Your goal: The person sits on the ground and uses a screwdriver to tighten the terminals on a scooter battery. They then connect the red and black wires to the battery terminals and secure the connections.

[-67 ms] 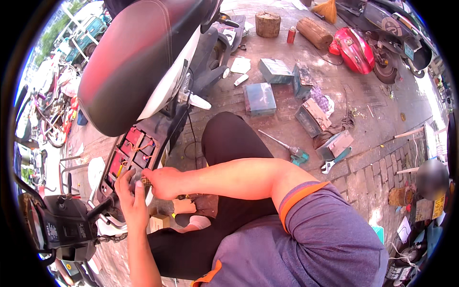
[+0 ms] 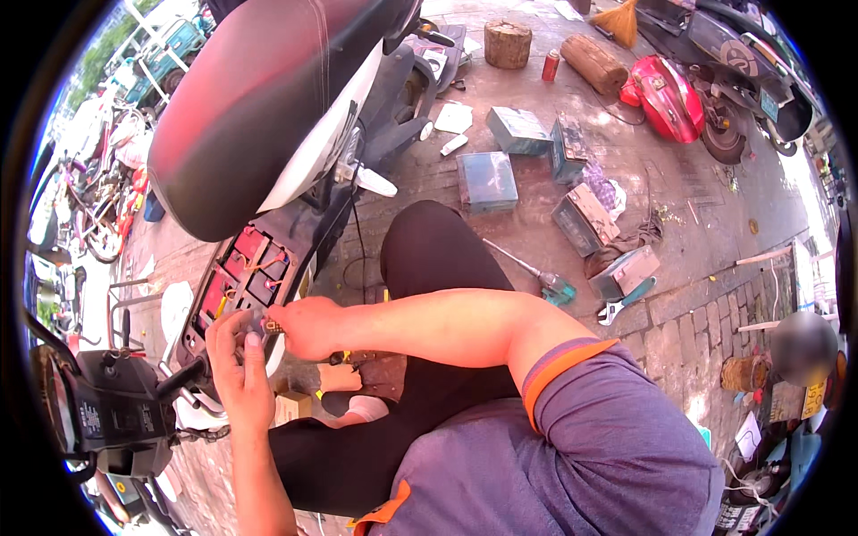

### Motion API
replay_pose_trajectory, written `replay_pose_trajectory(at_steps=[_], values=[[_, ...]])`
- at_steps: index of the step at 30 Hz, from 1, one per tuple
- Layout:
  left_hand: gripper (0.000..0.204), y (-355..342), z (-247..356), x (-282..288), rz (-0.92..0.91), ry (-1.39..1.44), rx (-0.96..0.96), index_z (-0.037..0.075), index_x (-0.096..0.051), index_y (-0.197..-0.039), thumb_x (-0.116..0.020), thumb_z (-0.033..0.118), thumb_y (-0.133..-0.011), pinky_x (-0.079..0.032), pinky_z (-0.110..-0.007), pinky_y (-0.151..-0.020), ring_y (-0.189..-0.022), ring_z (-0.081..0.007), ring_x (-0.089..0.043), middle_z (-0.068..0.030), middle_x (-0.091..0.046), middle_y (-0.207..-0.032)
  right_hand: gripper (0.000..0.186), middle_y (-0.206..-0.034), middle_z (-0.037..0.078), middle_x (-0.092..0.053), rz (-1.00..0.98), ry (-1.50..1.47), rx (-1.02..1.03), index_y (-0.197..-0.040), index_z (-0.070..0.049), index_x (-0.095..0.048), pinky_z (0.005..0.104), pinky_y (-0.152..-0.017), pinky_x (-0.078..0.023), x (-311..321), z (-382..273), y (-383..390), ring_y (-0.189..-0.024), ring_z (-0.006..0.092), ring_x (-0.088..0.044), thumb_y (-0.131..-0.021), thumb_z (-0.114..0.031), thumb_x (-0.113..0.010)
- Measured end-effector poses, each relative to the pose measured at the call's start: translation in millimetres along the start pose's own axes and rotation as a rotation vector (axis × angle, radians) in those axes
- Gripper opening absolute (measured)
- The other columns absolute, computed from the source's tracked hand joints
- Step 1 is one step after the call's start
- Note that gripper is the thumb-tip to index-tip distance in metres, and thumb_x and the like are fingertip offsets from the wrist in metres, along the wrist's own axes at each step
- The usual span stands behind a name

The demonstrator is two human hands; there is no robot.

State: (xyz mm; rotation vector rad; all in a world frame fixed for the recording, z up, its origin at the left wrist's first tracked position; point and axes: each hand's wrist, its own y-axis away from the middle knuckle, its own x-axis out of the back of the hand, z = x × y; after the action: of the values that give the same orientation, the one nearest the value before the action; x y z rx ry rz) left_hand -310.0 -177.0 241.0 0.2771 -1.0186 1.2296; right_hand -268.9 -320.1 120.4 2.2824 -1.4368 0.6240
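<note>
At the front of an electric scooter's open battery bay, my two hands meet. The bay holds red batteries [image 2: 248, 244] with orange and yellow wires. My right hand [image 2: 310, 327] is closed in a fist, with a small yellow-and-black piece [image 2: 273, 327] showing at its fingers; its kind is unclear. Against it is my left hand [image 2: 239, 364], fingers bent together and thumb raised, around something too small to make out. The scooter's black-and-red seat [image 2: 246, 107] is tilted up over the far end of the bay.
Several box-shaped batteries [image 2: 488, 182] stand on the brick paving to the right. A green-handled tool [image 2: 558, 289] and an adjustable wrench [image 2: 626, 301] lie nearer me. Farther off are a log stump [image 2: 508, 45] and a red scooter part [image 2: 666, 98]. Handlebars [image 2: 116, 415] rise at the left.
My hands have shifted slightly left, still together. The view has tilted a little, and more of the battery bay shows above my fingers.
</note>
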Motion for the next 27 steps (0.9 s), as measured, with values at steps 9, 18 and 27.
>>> replay_pose_trajectory(at_steps=[9, 18, 27], values=[[0.026, 66, 120, 105, -0.309, 0.336, -0.565, 0.026, -0.081, -0.105, -0.079, 0.021, -0.08, -0.035, -0.031, -0.051, -0.062, -0.0169, -0.052, -0.002, -0.066, -0.082, 0.042, -0.12, 0.02, -0.077, -0.174, 0.586, -0.086, -0.132, -0.005, -0.067, 0.05, -0.096, -0.059, 10, 72, 10, -0.116, 0.0382, -0.073, -0.092, -0.016, -0.061], [0.029, 77, 65, 97, -0.129, 0.273, -0.617, 0.026, -0.081, -0.105, -0.08, 0.02, -0.076, -0.038, -0.031, -0.052, -0.064, -0.0169, -0.054, -0.0023, -0.067, -0.085, 0.036, -0.114, 0.015, -0.074, 0.23, 0.69, 0.232, -0.128, -0.012, -0.067, 0.0487, -0.096, -0.057, 56, 66, 23, -0.11, 0.039, -0.07, -0.092, -0.017, -0.066], [0.028, 91, 26, 84, 0.001, 0.093, -0.501, 0.013, -0.079, -0.104, -0.075, 0.013, -0.076, -0.04, -0.032, -0.055, -0.059, -0.0158, -0.056, -0.0012, -0.065, -0.076, 0.03, -0.106, 0.008, -0.078, 0.72, 0.59, 0.39, -0.123, -0.011, -0.074, 0.0334, -0.085, -0.059, 131, -15, 78, -0.092, 0.0219, -0.075, -0.094, -0.017, -0.081]])
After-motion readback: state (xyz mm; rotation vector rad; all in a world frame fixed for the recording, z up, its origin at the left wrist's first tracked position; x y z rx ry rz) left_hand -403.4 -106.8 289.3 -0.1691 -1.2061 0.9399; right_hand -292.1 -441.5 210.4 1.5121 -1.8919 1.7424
